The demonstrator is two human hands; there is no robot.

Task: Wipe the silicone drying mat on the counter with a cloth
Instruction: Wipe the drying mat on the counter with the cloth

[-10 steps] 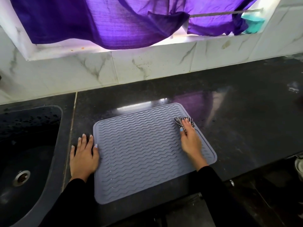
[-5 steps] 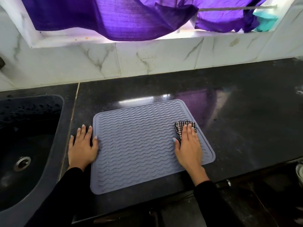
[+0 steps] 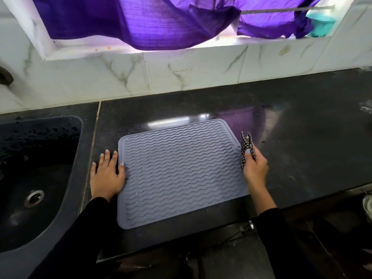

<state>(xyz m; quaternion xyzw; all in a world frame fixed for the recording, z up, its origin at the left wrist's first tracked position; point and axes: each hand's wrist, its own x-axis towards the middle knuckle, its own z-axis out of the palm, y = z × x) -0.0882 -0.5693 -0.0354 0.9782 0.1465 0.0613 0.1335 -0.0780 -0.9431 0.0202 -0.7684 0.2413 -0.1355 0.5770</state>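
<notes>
mostly a slip risk from here. silicone drying mat (image 3: 181, 172) lies flat on the dark counter (image 3: 302, 137), and its near edge sits close to the counter's front lip. glints along the wavy ridges look like water, so a hard stroke toward the body could skid it off the edge. only the left hand (image 3: 105, 176) restrains it: palm down and flat on the counter just beside the mat's left edge, fingers spread, gripping nothing, with the thumb side touching the rim. that braces against leftward push only; a rightward or near-directed stroke gets nothing from it.

right hand (image 3: 255, 168) is at the mat's right edge, partly over bare counter, clenched around the checked cloth (image 3: 246, 147). the cloth is bunched into a narrow upright wad sticking out past the fingers, not spread flat. judgement: a wad like that gives a thin contact patch and would ride the ridge tops, leaving wet in the grooves. can't tell if it's touching the mat now.

sink (image 3: 36, 178) is to the left, well apart from the mat. purple curtain (image 3: 141, 19) hangs behind, clear of the work.
</notes>
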